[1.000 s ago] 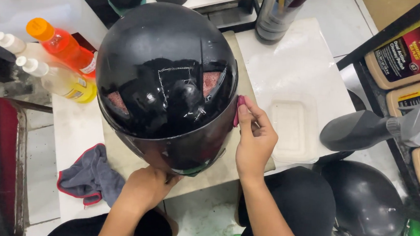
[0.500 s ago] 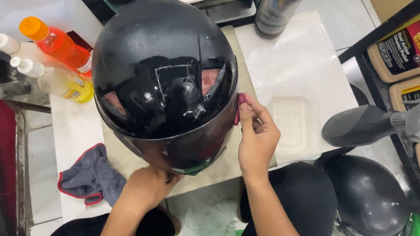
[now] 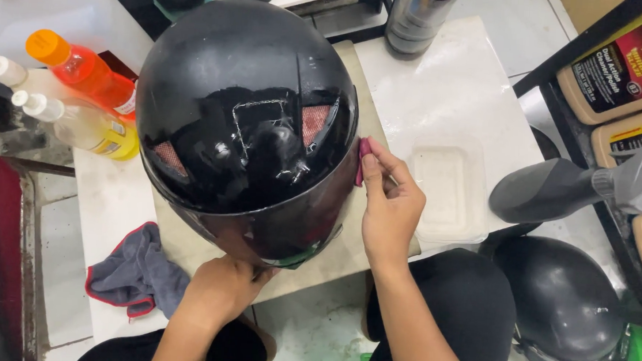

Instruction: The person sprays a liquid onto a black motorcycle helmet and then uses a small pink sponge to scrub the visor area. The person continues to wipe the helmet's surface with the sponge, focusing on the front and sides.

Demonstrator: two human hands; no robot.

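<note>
The black helmet [image 3: 247, 118] sat on the white bench [image 3: 457, 92]. The left hand [image 3: 220, 289] gripped its bottom edge. The right hand [image 3: 389, 206] fingers [image 3: 375, 158] pinched a small pink pad [image 3: 362, 161] against the helmet's side.

Glossy black helmet [image 3: 244, 118], with red mesh patches behind two vents. Small magenta piece [image 3: 363, 159] pinched at its side. White tabletop [image 3: 457, 92], beige mat [image 3: 354, 252] underneath. Grey cloth [image 3: 137, 273] edged in red. Orange bottle [image 3: 85, 73] with orange cap, yellow bottle [image 3: 89, 126] with white cap. Second helmet [image 3: 563, 307], matte black.
</note>
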